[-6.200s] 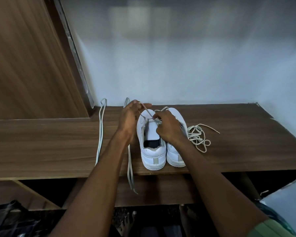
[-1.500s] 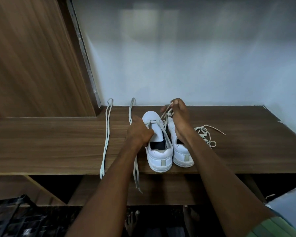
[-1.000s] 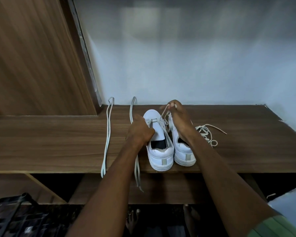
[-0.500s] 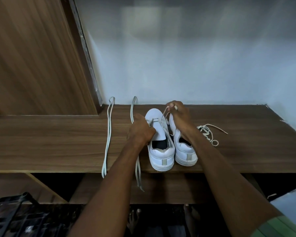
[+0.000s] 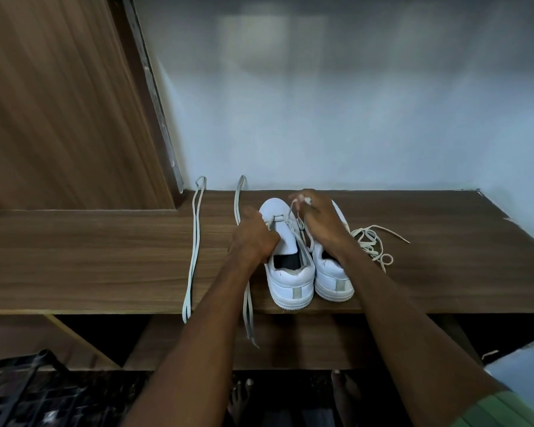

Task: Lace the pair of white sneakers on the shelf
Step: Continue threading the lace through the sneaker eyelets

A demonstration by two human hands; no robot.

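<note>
Two white sneakers stand side by side on the wooden shelf (image 5: 105,260), heels toward me. The left sneaker (image 5: 285,272) has a lace (image 5: 290,221) through its front eyelets. My left hand (image 5: 253,241) grips the left side of that sneaker with curled fingers. My right hand (image 5: 319,220) is above the right sneaker (image 5: 333,277) and pinches the lace end near the toes, pulling it up. The right sneaker's front is hidden by my right hand.
Two pale laces lie stretched out on the shelf, one at the left (image 5: 195,248) and one (image 5: 239,198) passing under my left arm and hanging over the edge. A tangled cream lace (image 5: 372,245) lies right of the shoes. A wooden panel (image 5: 59,103) rises at left.
My right hand has drawn the lace end up and slightly toward the toes over the last second. My left hand has stayed on the left sneaker.
</note>
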